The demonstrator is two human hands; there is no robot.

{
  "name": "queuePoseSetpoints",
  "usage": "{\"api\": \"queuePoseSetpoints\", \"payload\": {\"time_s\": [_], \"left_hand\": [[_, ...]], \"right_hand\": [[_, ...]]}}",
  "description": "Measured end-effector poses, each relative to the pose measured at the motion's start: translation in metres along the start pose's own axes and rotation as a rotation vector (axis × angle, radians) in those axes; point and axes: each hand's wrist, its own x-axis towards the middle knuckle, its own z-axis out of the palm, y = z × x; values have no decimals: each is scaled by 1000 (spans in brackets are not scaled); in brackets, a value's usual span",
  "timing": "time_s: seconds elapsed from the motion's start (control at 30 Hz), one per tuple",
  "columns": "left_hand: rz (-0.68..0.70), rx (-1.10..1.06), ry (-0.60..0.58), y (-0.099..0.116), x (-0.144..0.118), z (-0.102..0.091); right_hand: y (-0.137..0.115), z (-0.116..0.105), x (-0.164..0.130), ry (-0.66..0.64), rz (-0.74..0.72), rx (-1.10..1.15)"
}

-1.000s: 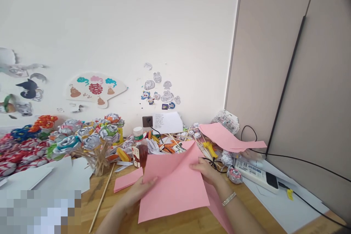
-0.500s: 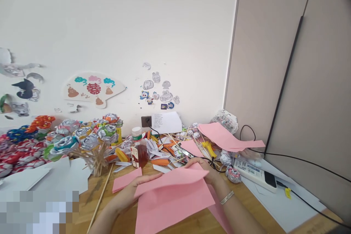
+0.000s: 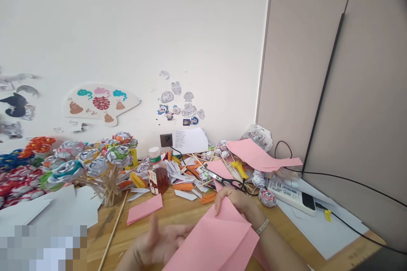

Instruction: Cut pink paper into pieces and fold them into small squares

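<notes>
Head camera: the right hand (image 3: pixel 233 201) grips a folded pink sheet (image 3: pixel 216 237) near its top corner, thumb pressed on the front and the other fingers going round behind. The sheet slants down toward the lower edge of the view, above the wooden table (image 3: pixel 184 211), with its layers spread a little at the right side. A sparkling bracelet (image 3: pixel 262 226) circles the right wrist.

The left hand (image 3: pixel 159 239) is turned palm up beside the sheet's left edge, its thumb raised and standing well apart from the fingers. Those fingers point at the paper, but they are blurred, so I can't tell whether the tips touch it.

Just beyond the left hand lies a small stack of pink slips (image 3: pixel 145 210), with a thin wooden stick (image 3: pixel 112 230) to its left. A bottle (image 3: pixel 158 173) (white cap, brownish-red contents) stands behind the slips. Beyond the right hand, scissors (image 3: pixel 219 178) with black handles rest among paper scraps, and a crumpled paper flower (image 3: pixel 267 197) sits to their right.
</notes>
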Motion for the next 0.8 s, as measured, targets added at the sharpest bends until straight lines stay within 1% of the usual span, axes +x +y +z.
{"api": "queuePoseSetpoints", "payload": {"time_s": [0.03,0.07,0.1,0.17,0.23,0.33,0.4,0.5,0.57,0.7,0.73,0.8], "left_hand": [[-21,-31,-13,-4,6,4],[3,-27,9,-7,12,7],[33,-5,63,-10,17,10],[32,-1,177,-14,25,15],[1,-33,271,-15,30,17],[0,-47,382,-11,31,15],[27,-63,476,-7,30,10],[97,-111,612,-2,29,4],[148,-127,669,-2,31,1],[209,-134,771,-8,39,-1],[208,-139,783,-9,41,-1],[195,-160,778,-12,44,0]], "right_hand": [[-2,3,-1,-26,-13,-16],[-3,7,-1,-35,-32,-28],[-5,10,-1,-20,-61,-31],[-8,17,1,50,-120,-24],[-9,21,5,132,-142,9],[-6,19,13,238,-131,111],[-2,16,18,298,-164,161],[4,14,25,355,-195,204],[9,17,29,386,-186,202],[25,27,39,431,-197,69],[29,30,42,466,-226,47],[35,33,45,531,-240,37]]}}
